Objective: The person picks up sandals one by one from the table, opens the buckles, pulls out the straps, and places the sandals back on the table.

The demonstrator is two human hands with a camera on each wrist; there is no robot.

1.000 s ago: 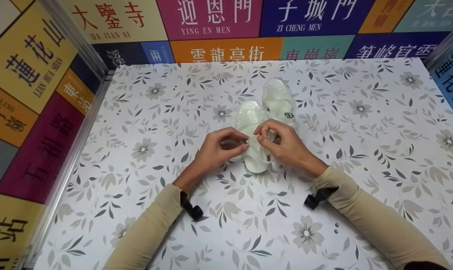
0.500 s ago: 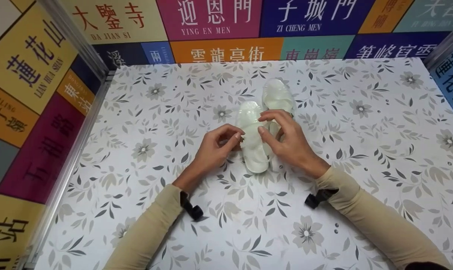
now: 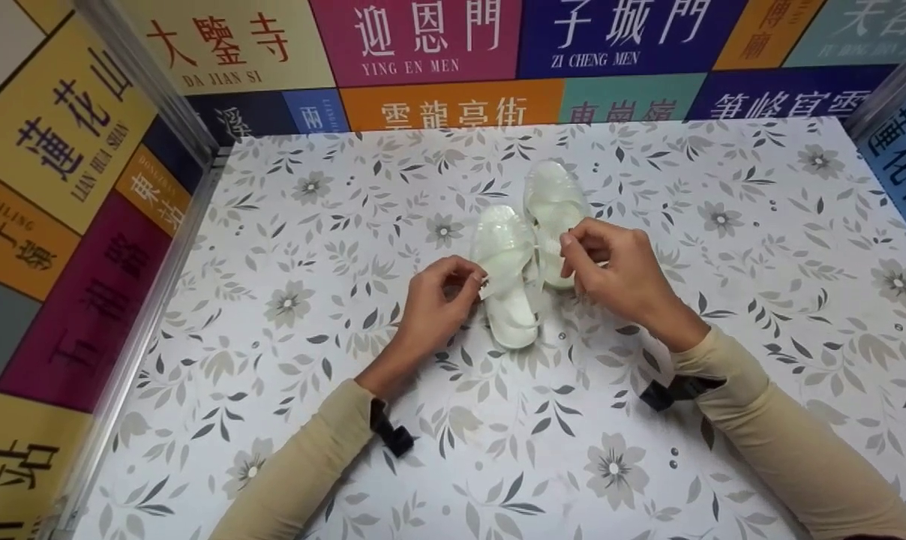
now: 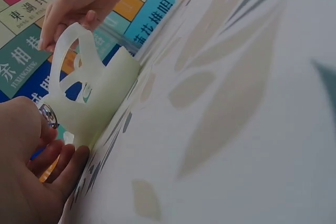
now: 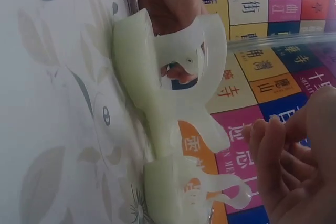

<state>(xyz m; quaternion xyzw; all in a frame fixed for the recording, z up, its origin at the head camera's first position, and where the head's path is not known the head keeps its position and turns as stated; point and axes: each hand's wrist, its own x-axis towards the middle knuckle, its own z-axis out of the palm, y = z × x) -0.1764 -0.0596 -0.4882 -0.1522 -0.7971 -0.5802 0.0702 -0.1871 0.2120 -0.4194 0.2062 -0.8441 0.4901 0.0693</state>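
Observation:
Two pale, translucent green sandals lie on the table: a nearer sandal (image 3: pixel 500 244) and a farther sandal (image 3: pixel 554 187). At the left side of the nearer one, my left hand (image 3: pixel 439 300) pinches a small metal buckle (image 4: pixel 49 115) on its strap. The left wrist view shows my other left fingers (image 4: pixel 68 169) low by the sole. My right hand (image 3: pixel 622 274) hovers over the heel part of the farther sandal, partly hiding it. Its fingers are loosely bent, apart from the straps (image 5: pixel 212 56) in the right wrist view, with nothing visible between them.
A white table covering (image 3: pixel 333 465) printed with grey flowers and leaves lies under everything. Panels (image 3: pixel 430 45) with large coloured lettering stand along the back, left and right edges. Black camera mounts (image 3: pixel 682 391) sit on both wrists.
My right hand has moved right, off the nearer sandal to above the farther one. My left hand has shifted slightly left to the strap's side, where the buckle now is.

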